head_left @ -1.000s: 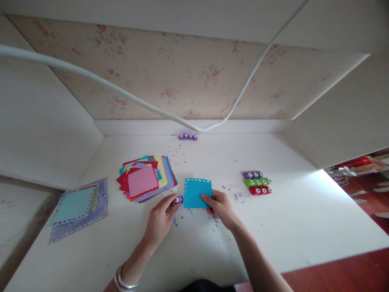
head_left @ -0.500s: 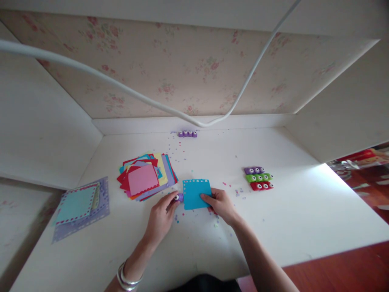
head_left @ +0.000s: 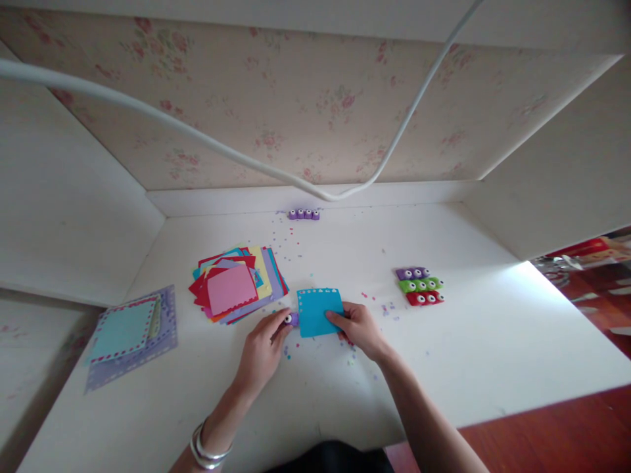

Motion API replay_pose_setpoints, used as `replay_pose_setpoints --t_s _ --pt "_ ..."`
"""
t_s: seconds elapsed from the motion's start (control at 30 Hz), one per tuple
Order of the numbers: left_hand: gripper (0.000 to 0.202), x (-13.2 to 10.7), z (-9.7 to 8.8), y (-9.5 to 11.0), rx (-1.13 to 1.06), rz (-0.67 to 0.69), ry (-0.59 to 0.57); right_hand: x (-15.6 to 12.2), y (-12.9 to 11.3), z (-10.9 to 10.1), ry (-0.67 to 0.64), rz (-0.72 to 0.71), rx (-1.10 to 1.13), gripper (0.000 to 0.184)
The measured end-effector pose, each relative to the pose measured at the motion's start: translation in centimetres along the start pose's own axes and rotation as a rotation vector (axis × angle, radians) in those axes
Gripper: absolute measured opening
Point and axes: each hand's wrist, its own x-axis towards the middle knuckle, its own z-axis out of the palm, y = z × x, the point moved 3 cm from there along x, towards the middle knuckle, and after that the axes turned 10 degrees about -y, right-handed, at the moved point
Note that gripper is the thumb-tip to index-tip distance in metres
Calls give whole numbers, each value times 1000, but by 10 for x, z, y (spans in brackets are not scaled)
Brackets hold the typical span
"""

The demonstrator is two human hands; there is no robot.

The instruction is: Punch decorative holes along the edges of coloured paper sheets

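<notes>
My left hand [head_left: 263, 345] is closed around a small purple craft punch [head_left: 292, 319] with a white and black button on top. The punch sits at the left edge of a blue square of paper [head_left: 318, 315]. Small punched holes run along the paper's top edge and down the upper part of its left edge. My right hand [head_left: 359, 328] pinches the paper at its right edge, thumb on top and fingers underneath. Whether the punch's slot grips the paper's edge is too small to tell.
Coloured paper squares [head_left: 231, 289] lie piled left of my hands. Farther left are punched sheets [head_left: 123, 328]. Purple punches [head_left: 304, 215] line the back; purple, green and red punches [head_left: 420, 286] stand at right. Paper bits [head_left: 389, 309] dot the white table [head_left: 468, 341]. A white cable [head_left: 246, 161] hangs in front.
The blue paper has shifted very slightly to the right, leaving a small gap less covered near the punch. Both hands keep their grips; the view has tilted a little.
</notes>
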Motion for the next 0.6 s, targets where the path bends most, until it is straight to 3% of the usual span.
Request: replay_pose_setpoints --t_s 0.6 --pt "30 -1 0 0 16 30 15 -1 -1 0 -6 11 28 32"
